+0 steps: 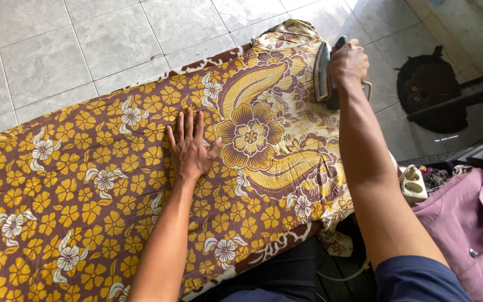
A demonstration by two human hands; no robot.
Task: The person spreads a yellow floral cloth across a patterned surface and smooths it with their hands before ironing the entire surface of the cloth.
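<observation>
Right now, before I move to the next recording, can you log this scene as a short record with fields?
setting: tiled floor, seen from a head camera
work surface: brown cloth with yellow flowers, spread flat
left hand: flat on the cloth, fingers spread
right hand: gripping the handle of an iron
iron position: tipped on edge at the far end of the cloth
nearby: pink shirt and white power strip on the right

You see a brown cloth (113,184) printed with yellow flowers, white blossoms and large yellow paisley leaves. The iron (324,72) is silver-grey with a dark handle. A mauve garment (465,223) lies beside pale grey floor tiles (57,50).
</observation>
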